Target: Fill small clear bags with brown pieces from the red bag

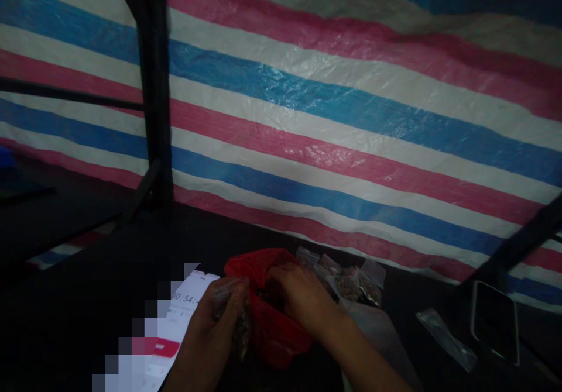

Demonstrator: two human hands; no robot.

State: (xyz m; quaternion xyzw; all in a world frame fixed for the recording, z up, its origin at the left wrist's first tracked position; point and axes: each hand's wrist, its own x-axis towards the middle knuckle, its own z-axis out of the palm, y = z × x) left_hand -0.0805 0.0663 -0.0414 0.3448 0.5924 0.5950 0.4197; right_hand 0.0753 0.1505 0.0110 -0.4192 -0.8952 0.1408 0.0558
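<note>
A red plastic bag (281, 333) lies on the dark table near the bottom middle. My right hand (302, 301) reaches into its open top, fingers curled down inside. My left hand (219, 322) holds a small clear packet (239, 327) with brownish contents against the bag's left side. Just behind the bag lies a pile of small clear packets (351, 281) filled with brownish bits.
A lit phone screen (175, 327) showing a timer lies left of my hands. A second dark phone (494, 325) and an empty clear sleeve (445, 339) lie at the right. A striped tarp (351, 117) hangs behind, with a black metal post (153, 88) at the left.
</note>
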